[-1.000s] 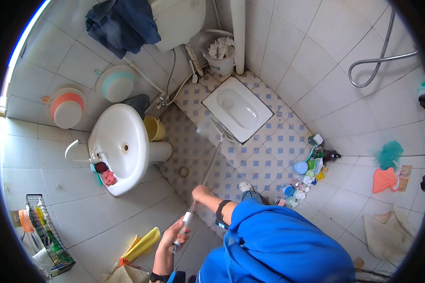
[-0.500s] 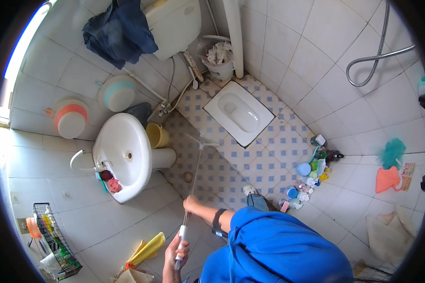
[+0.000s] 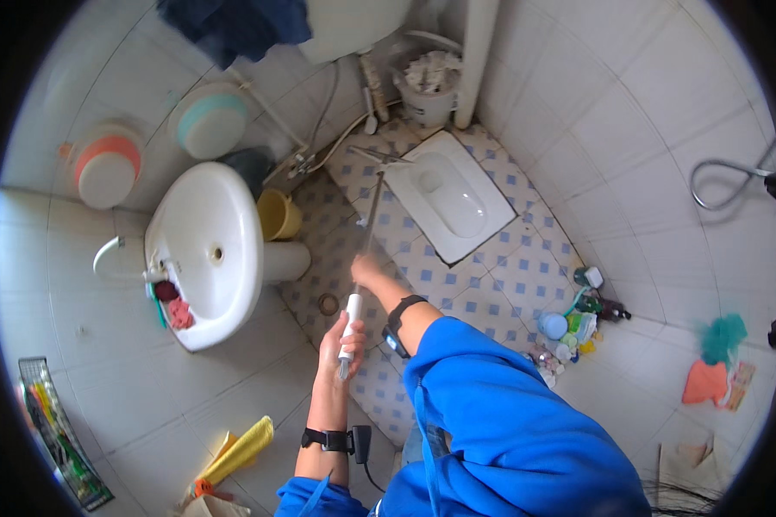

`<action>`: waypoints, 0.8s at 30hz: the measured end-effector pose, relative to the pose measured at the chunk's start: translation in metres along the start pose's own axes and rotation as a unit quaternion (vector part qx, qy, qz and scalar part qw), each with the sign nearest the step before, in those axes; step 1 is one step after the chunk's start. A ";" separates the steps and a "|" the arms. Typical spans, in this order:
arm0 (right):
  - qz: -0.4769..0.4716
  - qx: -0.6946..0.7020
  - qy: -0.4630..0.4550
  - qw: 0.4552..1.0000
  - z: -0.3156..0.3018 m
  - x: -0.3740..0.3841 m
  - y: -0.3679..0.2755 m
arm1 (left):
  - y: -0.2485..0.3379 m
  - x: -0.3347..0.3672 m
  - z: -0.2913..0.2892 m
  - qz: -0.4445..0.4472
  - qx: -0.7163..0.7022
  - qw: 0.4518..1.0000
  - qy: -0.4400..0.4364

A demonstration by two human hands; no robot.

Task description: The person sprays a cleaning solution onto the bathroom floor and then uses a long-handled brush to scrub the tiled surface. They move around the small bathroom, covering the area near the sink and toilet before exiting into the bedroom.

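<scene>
Seen from the head camera, a person in a blue top grips a long-handled floor tool (image 3: 373,211) with both hands in a tiled bathroom. The left hand (image 3: 343,339), nearer the body, is closed around the white grip at the tool's near end, fingers wrapped over it. The right hand (image 3: 367,271), slightly blurred, is folded around the thin pole just beyond the grip. The pole slants away to a wide crosswise head (image 3: 378,158) at the far left corner of a white squat toilet (image 3: 453,202); whether the head touches the rim cannot be told. Blue-dotted tiles cover the floor (image 3: 457,303) around it. To the left, a white washbasin (image 3: 200,233) carries dark red and pink items beside its tap, with a yellow bucket (image 3: 278,215) just beyond the basin. Two pale bowls, one banded coral (image 3: 108,168) and one aqua (image 3: 209,125), hang on the left wall. At the far side, a bin (image 3: 428,108) brims with crumpled paper beside a vertical white pipe (image 3: 477,65). Bottles and tubs (image 3: 569,332) cluster along the right wall, while a yellow cloth (image 3: 243,452) hangs at the near left.
</scene>
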State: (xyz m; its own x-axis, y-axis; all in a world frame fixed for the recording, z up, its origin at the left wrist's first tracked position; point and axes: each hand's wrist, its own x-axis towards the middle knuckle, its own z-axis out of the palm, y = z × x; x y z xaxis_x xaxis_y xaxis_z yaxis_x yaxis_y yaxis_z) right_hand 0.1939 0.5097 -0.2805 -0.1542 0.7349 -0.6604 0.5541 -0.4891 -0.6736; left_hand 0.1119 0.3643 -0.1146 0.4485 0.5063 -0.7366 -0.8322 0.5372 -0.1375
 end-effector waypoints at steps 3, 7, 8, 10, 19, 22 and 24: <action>-0.205 -0.405 -0.060 0.889 0.010 0.003 0.002 | -0.005 -0.011 -0.005 0.011 -0.042 0.999 0.012; -0.221 -0.450 -0.111 0.858 0.023 -0.008 0.004 | -0.034 -0.025 -0.002 0.033 -0.065 0.997 0.001; -0.240 -0.446 -0.134 0.852 0.030 -0.016 0.005 | -0.042 -0.033 0.001 0.038 -0.061 0.997 0.035; -0.279 -0.428 -0.131 0.849 0.048 -0.041 0.006 | -0.061 -0.062 0.004 0.017 -0.093 0.995 0.042; 0.058 0.089 -0.209 0.972 0.087 -0.230 0.012 | -0.123 -0.221 -0.009 0.022 -0.120 0.983 0.136; 0.076 0.180 -0.169 0.966 0.046 -0.245 0.021 | -0.126 -0.223 -0.019 0.007 -0.005 0.990 0.139; 0.088 0.205 -0.144 0.964 0.018 -0.237 0.030 | -0.123 -0.200 -0.021 -0.018 -0.010 0.993 0.114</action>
State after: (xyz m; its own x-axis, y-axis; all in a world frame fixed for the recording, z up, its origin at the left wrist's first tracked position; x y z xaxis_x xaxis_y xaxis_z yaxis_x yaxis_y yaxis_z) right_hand 0.2326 0.3121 -0.1500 -0.3412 0.4915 -0.8012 0.2314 -0.7822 -0.5784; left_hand 0.1176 0.1831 0.0356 0.3948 0.3201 -0.8612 -0.8243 0.5375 -0.1781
